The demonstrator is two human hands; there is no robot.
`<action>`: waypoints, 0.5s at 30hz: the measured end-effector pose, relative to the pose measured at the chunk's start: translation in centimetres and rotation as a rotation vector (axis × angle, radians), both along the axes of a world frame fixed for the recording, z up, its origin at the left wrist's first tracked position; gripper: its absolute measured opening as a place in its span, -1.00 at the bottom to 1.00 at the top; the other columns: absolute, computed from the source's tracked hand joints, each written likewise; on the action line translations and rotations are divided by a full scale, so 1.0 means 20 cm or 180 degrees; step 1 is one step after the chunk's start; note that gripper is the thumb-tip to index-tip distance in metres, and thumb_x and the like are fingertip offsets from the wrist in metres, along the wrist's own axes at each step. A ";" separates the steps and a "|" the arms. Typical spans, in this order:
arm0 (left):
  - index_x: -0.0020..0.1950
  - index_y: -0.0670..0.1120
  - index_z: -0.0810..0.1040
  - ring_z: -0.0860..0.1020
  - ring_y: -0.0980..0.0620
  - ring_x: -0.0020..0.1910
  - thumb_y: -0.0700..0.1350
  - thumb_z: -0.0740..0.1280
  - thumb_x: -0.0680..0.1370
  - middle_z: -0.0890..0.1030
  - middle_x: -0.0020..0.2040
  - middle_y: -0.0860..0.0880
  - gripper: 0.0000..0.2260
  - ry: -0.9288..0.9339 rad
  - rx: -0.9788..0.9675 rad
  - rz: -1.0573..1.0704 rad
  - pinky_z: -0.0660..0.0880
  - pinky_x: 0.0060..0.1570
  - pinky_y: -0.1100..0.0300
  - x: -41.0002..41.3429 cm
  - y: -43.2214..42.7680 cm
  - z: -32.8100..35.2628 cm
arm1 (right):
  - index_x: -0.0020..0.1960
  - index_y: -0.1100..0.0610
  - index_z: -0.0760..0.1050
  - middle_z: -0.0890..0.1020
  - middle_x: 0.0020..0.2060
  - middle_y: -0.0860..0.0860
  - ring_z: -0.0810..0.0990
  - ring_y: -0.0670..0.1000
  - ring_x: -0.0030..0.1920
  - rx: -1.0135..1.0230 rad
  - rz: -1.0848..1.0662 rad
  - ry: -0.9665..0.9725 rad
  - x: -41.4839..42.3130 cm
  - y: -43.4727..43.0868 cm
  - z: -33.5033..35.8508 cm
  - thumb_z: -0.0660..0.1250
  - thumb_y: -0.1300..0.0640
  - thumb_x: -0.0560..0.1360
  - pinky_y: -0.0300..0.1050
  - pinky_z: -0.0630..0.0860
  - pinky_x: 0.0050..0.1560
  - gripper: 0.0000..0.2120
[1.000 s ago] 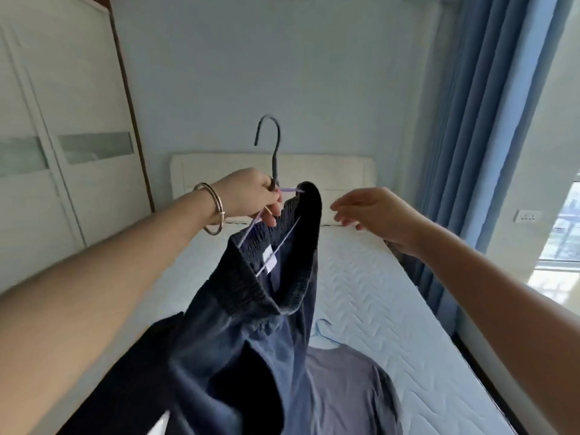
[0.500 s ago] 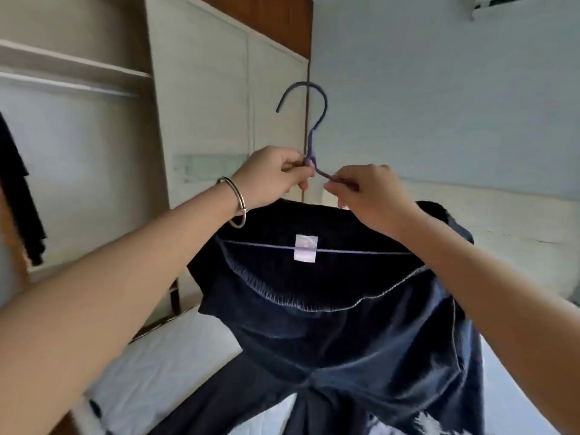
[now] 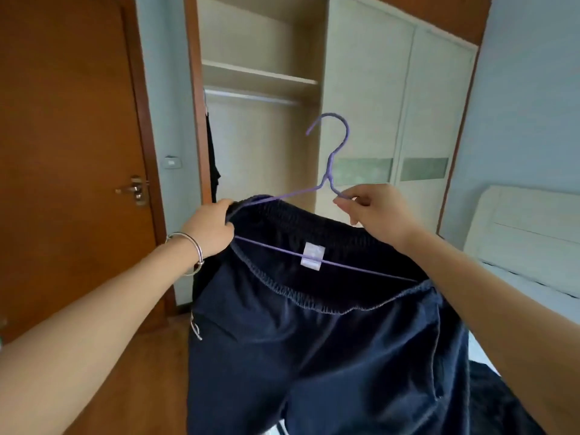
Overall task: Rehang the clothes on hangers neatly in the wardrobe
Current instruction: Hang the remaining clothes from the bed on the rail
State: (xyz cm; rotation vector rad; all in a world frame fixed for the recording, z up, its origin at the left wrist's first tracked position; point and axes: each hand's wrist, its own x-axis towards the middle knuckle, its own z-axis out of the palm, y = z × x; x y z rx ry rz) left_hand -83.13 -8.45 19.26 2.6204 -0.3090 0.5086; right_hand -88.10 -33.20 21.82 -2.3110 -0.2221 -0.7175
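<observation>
Trousers (image 3: 329, 340) sit on the hanger (image 3: 329, 171). The left grip (image 3: 208, 229) clutches waistband and hanger end; the right grip (image 3: 373, 211) pinches its wire. Hooking onto the wardrobe rail (image 3: 251, 97) is left.

Both arms reach out in front, lifted up. The left hand (image 3: 209, 229) curls its fingers tight on the waistband of the trousers (image 3: 314, 340). The right hand (image 3: 375, 211), a bit higher, pinches the hanger (image 3: 329, 171) wire between thumb and fingertips.
</observation>
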 end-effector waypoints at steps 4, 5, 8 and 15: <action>0.28 -0.13 0.47 0.50 -0.15 -0.18 -0.21 0.08 0.60 0.60 0.08 -0.24 -0.70 -0.0433 0.0113 0.0387 0.38 -0.22 0.15 0.22 0.34 -0.01 | -0.01 0.18 0.62 0.38 -0.59 -0.08 0.36 -0.10 -0.45 -0.0049 0.0299 -0.0097 0.32 0.30 -0.06 0.26 0.04 0.53 -0.36 0.32 -0.32 -0.75; 0.26 -0.13 0.50 0.54 -0.18 -0.10 -0.20 0.09 0.60 0.61 0.09 -0.22 -0.71 -0.0540 0.0089 0.0483 0.41 -0.18 0.14 0.29 0.42 -0.02 | 0.01 0.17 0.62 0.38 -0.62 -0.09 0.36 -0.11 -0.47 -0.0071 0.0372 -0.0119 0.40 0.37 -0.08 0.26 0.03 0.54 -0.40 0.31 -0.36 -0.75; 0.15 -0.14 0.58 0.57 -0.19 0.04 -0.20 0.15 0.58 0.64 0.08 -0.20 -0.74 -0.0824 0.0017 0.0563 0.49 0.00 0.06 0.49 0.63 -0.07 | 0.05 0.12 0.63 0.42 -0.54 -0.05 0.32 -0.10 -0.46 -0.0101 0.0595 -0.0150 0.66 0.53 -0.14 0.26 0.03 0.53 -0.46 0.31 -0.36 -0.76; 0.05 -0.21 0.57 0.49 -0.02 -0.33 -0.05 0.13 0.59 0.64 -0.06 -0.18 -0.70 -0.0363 0.0155 0.0270 0.38 -0.30 0.16 1.03 0.89 -0.07 | 0.01 0.15 0.64 0.65 -0.25 -0.01 0.56 0.10 -0.19 0.0239 0.0815 -0.0174 1.36 0.80 -0.25 0.28 0.04 0.53 -0.50 0.33 -0.26 -0.76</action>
